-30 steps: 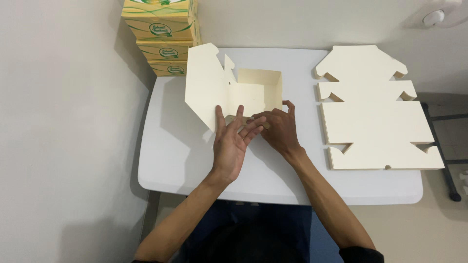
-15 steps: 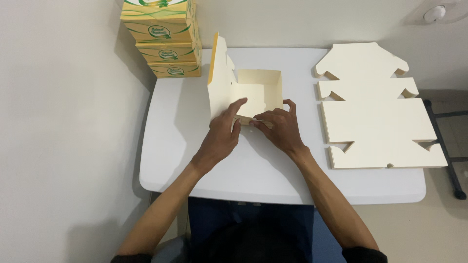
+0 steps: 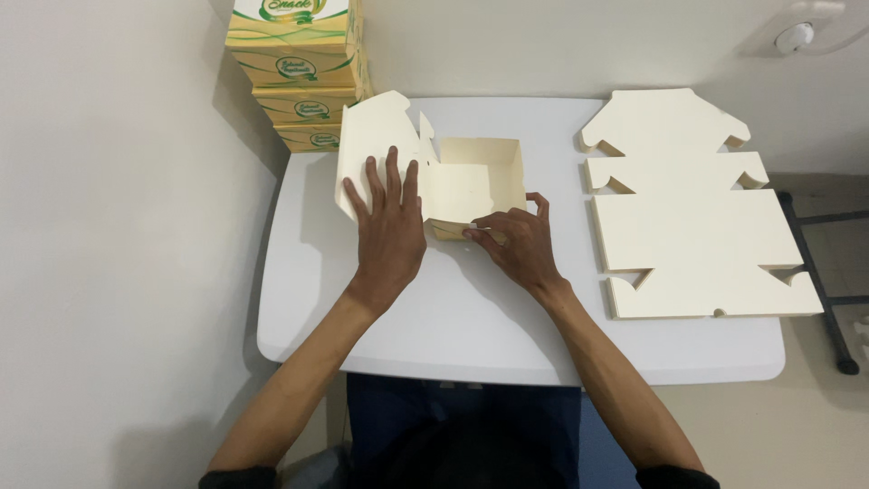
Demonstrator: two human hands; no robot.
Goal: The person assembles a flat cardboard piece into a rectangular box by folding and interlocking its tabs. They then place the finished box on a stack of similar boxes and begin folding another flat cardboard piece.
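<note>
Since half a second ago, the tall left flap is lying back down and the left hand is pressing it flat, fingers spread, gripping nothing. Rightward, the cream box is sitting mid-bench, the right hand pinching its near wall; keeping that crease pinned while folding should help. Stacked printed boxes far left are getting cropped; the flat blanks on the right are hiding their count.
</note>
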